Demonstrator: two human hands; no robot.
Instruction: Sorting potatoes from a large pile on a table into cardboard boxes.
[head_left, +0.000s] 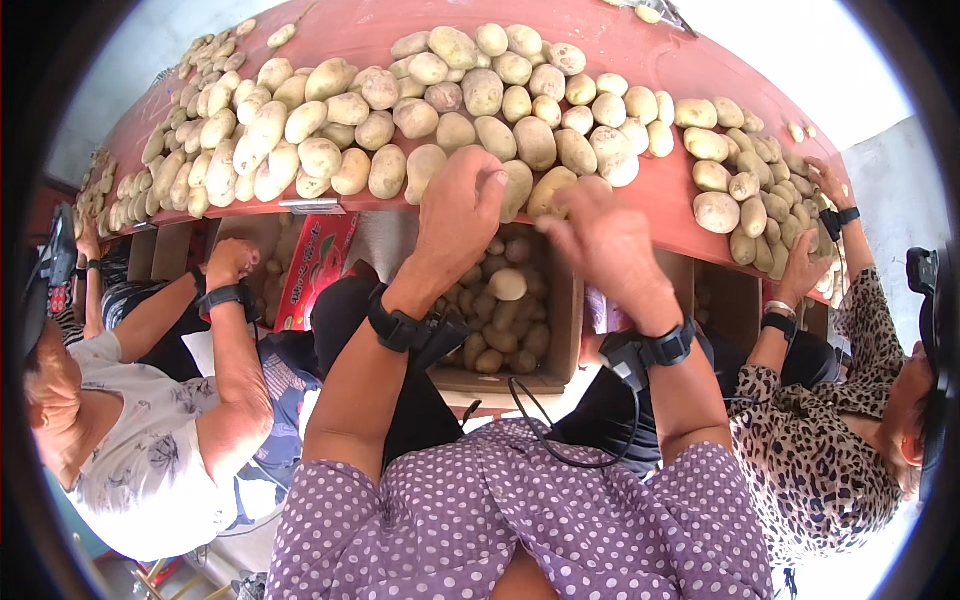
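Many potatoes (481, 92) lie in a heap along a red table (645, 202). Over the table's near edge is my left hand (463, 206), fingers curled inward and touching or just beside a potato (516, 191); whether it grips anything cannot be told. My right hand (606, 240), blurred, has its fingers near a yellowish potato (553, 189) at the edge; its fingertips are unclear. Below and between my wrists stands a cardboard box (568, 330) with potatoes inside, a pale one (508, 285) on top. Both my wrists wear black straps with devices.
A person at the left holds their hands (232, 260) by a red printed carton (315, 262). Another person at the right reaches with their hands (802, 266) to a separate potato heap (772, 187). A black cable (574, 459) hangs between my forearms. More cardboard boxes (726, 300) stand below the table.
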